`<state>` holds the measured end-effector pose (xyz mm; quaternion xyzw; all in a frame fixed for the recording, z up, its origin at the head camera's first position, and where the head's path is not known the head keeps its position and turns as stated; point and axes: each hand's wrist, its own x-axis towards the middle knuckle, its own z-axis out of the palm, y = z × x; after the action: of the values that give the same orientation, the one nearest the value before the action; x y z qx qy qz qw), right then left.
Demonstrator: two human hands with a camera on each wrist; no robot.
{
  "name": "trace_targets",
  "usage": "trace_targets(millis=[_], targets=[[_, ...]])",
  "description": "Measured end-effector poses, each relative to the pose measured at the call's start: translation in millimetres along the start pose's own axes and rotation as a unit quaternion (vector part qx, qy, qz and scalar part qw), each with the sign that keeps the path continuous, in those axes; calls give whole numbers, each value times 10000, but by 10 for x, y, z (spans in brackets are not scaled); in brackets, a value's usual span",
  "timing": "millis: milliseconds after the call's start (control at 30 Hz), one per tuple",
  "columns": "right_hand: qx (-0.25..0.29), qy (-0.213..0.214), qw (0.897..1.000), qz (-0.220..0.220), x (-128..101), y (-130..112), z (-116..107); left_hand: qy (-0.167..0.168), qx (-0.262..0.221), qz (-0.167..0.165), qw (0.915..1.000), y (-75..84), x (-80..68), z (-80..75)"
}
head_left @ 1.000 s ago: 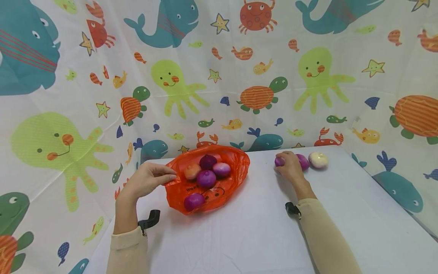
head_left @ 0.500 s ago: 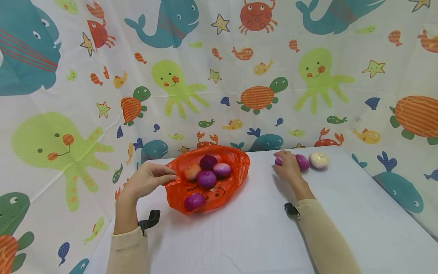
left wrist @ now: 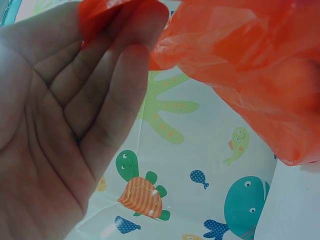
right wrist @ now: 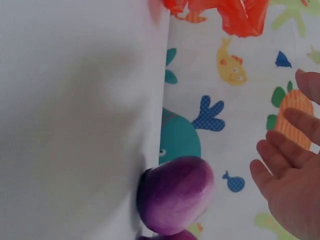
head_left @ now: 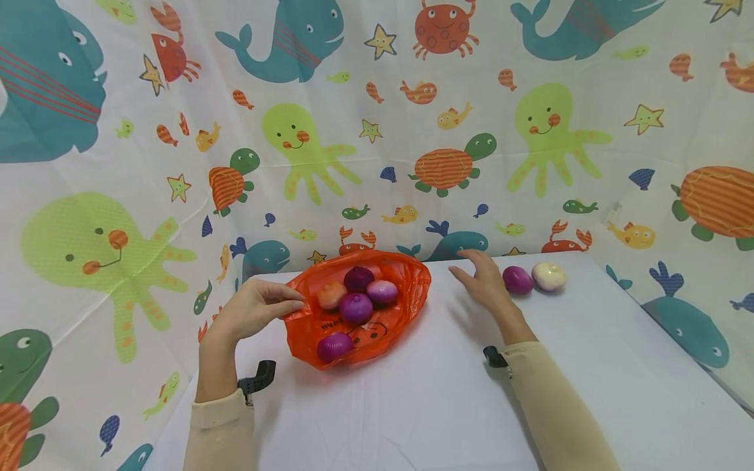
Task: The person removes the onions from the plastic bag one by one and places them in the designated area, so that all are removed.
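With fingertips and thumb, my left hand (head_left: 259, 306) pinches the left edge of a red plastic bag (head_left: 415, 288) that lies with its mouth spread. The left wrist view shows the bag's film (left wrist: 240, 65) at those fingers. Inside the bag are several onions: an orange one (head_left: 331, 296), purple ones (head_left: 355, 308) and a purple half-looking one (head_left: 335, 347) near the front. My right hand (head_left: 485, 284) hovers with fingers spread and holds nothing. A purple onion (right wrist: 177, 195) sits on the table near it, hidden behind the hand in the head view.
Right of my right hand stand another purple onion (head_left: 518, 280) and a white one (head_left: 549, 277), side by side near the back edge. A white cloth covers the table (head_left: 424, 392). A curtain (head_left: 377, 150) printed with sea animals hangs behind and at the left.
My right hand has lifted off the purple onion it covered, spread its fingers and moved slightly left. The left hand and bag have stayed put.
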<state>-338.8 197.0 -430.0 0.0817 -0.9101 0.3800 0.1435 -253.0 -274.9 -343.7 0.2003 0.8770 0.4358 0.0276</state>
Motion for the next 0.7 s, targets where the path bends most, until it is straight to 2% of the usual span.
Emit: trace_targets(millis=[200, 467, 700], targets=[[8, -71, 10000, -34, -16, -116, 40, -14, 52, -31, 10000, 14, 1, -2], [437, 131, 9975, -542, -24, -256, 131, -4, 87, -45, 10000, 16, -1, -4], [641, 18, 9935, -945, -43, -374, 258, -5, 69, -67, 10000, 14, -9, -10]])
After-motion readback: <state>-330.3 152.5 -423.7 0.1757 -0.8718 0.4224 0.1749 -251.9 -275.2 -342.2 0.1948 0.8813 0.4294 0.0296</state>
